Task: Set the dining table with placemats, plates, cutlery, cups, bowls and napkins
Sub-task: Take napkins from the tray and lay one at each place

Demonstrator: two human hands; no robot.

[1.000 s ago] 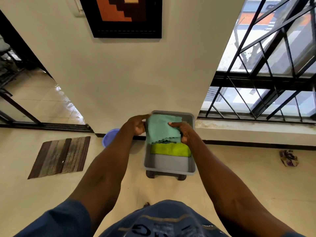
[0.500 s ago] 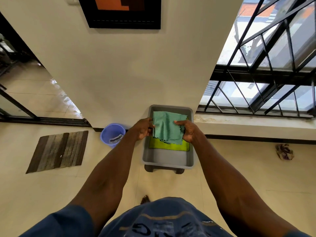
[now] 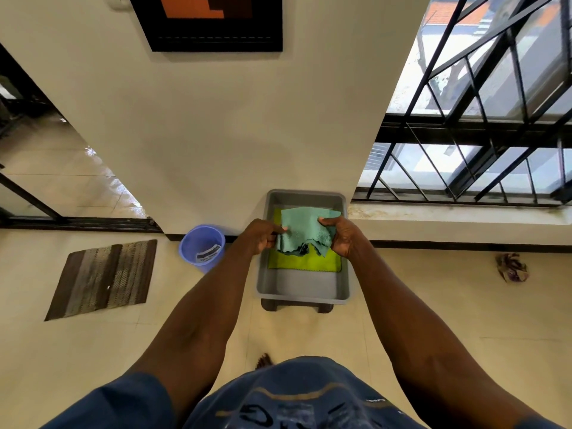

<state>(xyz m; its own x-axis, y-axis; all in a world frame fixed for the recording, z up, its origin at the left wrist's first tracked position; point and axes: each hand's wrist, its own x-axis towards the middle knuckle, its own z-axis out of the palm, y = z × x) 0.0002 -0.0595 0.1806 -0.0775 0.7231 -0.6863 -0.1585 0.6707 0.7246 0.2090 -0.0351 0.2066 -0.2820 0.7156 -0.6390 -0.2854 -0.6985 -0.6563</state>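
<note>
Head view, left hand (image 3: 258,237) and right hand (image 3: 342,236) fingers pinching teal napkin (image 3: 305,232) between them, above grey tray (image 3: 301,286)

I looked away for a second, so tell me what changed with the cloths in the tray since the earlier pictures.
The green cloth has come up off the yellow-green cloth, more of which now shows. It has gone from flat and folded to bunched, its lower edge hanging ragged. The left hand and right hand still grip its two sides. The yellow-green cloth, grey tray, blue bucket and striped mat have stayed put.
</note>
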